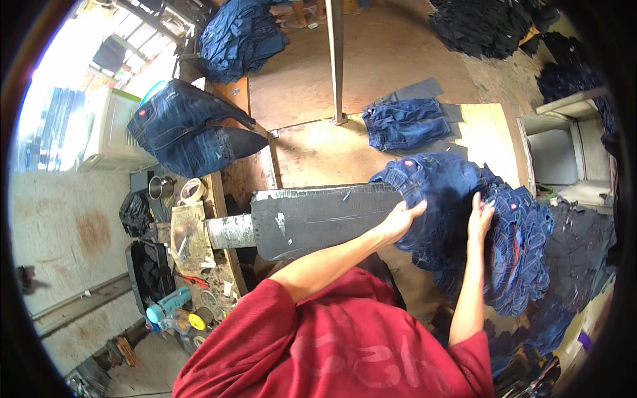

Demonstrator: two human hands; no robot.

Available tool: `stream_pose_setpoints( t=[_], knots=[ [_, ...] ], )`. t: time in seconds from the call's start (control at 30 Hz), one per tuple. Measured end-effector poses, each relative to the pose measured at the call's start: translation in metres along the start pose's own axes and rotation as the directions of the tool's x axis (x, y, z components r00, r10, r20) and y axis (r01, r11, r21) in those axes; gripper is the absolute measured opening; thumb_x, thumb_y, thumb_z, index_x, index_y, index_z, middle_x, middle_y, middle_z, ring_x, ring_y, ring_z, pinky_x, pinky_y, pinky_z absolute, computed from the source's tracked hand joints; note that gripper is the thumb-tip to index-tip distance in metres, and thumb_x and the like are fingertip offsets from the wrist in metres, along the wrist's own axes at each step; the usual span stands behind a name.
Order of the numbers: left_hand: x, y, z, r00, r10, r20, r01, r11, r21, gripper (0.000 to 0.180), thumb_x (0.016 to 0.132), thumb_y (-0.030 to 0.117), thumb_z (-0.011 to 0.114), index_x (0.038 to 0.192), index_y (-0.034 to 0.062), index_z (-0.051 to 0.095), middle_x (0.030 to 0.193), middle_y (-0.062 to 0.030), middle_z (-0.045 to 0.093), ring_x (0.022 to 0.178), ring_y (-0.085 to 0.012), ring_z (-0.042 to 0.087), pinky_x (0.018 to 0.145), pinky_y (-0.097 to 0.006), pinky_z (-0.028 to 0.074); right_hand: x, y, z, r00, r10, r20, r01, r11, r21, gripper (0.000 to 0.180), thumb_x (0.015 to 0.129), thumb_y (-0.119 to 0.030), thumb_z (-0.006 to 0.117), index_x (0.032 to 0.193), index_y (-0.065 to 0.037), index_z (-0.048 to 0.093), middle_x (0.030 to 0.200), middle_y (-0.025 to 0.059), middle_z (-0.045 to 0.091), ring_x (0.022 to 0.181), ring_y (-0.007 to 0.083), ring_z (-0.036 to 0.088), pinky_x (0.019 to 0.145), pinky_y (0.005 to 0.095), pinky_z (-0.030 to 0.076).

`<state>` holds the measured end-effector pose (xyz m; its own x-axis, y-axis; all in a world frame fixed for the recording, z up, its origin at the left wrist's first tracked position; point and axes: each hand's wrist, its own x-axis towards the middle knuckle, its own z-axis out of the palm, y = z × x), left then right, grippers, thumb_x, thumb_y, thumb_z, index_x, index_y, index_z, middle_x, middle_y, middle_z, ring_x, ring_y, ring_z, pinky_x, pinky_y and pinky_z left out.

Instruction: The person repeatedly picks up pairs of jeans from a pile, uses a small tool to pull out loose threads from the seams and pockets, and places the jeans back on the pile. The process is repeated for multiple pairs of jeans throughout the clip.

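Note:
A pair of blue denim jeans point(434, 178) with a small red tag lies over the right end of a long dark covered board point(318, 220). My left hand point(399, 223) is closed on the jeans' near left edge, thumb on top and the other fingers partly hidden. On the right side, my right hand point(479, 217) grips the cloth with its thumb and a finger showing above it; the rest are partly hidden. Just right of that hand hangs a thick pile of similar jeans point(521, 249), overlapping the pair I hold.
Folded denim point(408, 125) lies on the wooden floor beyond the board, near an upright metal post point(336, 63). Other jeans point(192, 129) drape at the left. A cluttered bench point(189, 232) holds tape and a metal cup. Dark garment heaps point(478, 26) lie far right.

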<state>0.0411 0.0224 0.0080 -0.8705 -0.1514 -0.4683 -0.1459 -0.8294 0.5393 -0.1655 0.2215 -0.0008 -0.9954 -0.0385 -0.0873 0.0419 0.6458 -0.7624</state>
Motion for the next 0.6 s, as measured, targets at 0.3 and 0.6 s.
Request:
stream_pose_setpoints(
  t=[0.3, 0.6],
  knots=[
    [-0.021, 0.017, -0.020, 0.973, -0.015, -0.231, -0.125, 0.807, -0.577, 0.040, 0.116, 0.033, 0.058, 0.148, 0.0089, 0.056, 0.139, -0.0129, 0.073, 0.127, -0.0319, 0.072, 0.109, -0.056, 0.060, -0.182, -0.030, 0.037, 0.715, -0.644, 0.272, 0.694, 0.701, -0.164, 0.042, 0.085, -0.012, 0.088, 0.109, 0.000, 0.056, 0.137, 0.0252, 0.062, 0.113, 0.0461, 0.064, 0.096, 0.0535, 0.055],
    [-0.093, 0.065, -0.089, 0.843, 0.060, -0.535, -0.246, 0.927, -0.283, 0.038, 0.113, 0.029, 0.064, 0.140, 0.0027, 0.064, 0.128, -0.0119, 0.076, 0.115, -0.0287, 0.074, 0.107, -0.047, 0.059, -0.256, -0.094, 0.061, 0.592, -0.545, 0.594, 0.643, 0.764, 0.060, 0.029, 0.083, -0.011, 0.076, 0.107, -0.004, 0.060, 0.096, 0.0179, 0.070, 0.087, 0.0405, 0.073, 0.076, 0.0514, 0.062]
  ],
)
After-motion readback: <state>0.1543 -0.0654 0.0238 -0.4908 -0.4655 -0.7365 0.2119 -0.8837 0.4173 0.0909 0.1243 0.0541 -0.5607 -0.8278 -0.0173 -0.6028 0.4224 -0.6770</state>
